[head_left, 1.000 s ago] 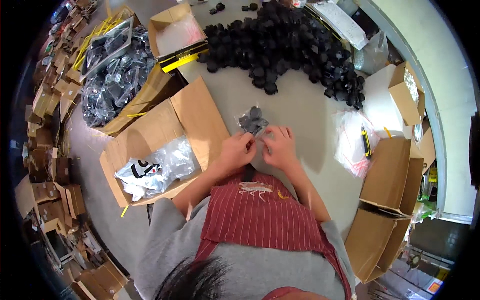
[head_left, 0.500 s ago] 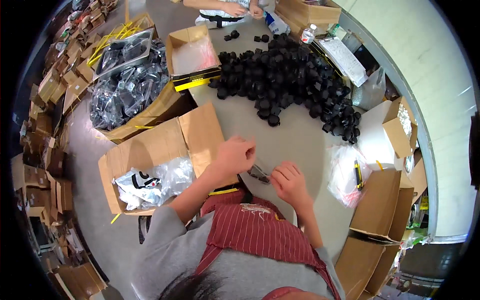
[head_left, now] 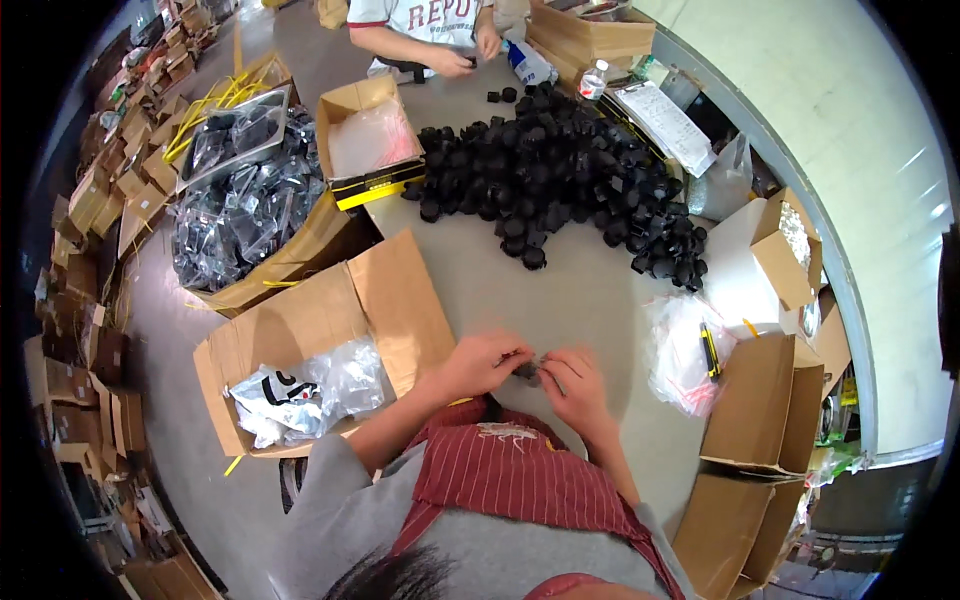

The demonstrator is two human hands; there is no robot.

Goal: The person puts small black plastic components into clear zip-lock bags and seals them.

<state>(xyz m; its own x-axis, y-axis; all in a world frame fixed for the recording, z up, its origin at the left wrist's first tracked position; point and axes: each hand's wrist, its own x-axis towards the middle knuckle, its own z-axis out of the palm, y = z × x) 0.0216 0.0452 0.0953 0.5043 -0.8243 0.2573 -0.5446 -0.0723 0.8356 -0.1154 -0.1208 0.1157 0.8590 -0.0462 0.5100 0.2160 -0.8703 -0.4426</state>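
Note:
In front of my apron, both hands meet with their fingers pinched at a small plastic bag [head_left: 525, 370] that looks dark inside. My left hand [head_left: 482, 362] is closed on its left side, slightly blurred by motion. From the right, my right hand [head_left: 574, 382] pinches the other edge between thumb and fingers. The fingers cover most of the bag, so its contents are hard to make out. Beyond my hands, a large heap of small black round-topped pieces [head_left: 540, 160] spreads over the grey table [head_left: 480, 270].
An open carton [head_left: 290, 310] holding crumpled plastic lies left of my hands. Behind it stand a box of clear bags [head_left: 370, 140] and a big carton of bagged black parts [head_left: 245, 200]. Rightward are loose clear bags [head_left: 675, 360], a yellow-black cutter [head_left: 709, 350] and a co-worker's hands [head_left: 455, 62] far ahead.
My left hand has come down and right to the bag, closing the gap to my right hand. The view has shifted slightly; more of the co-worker shows.

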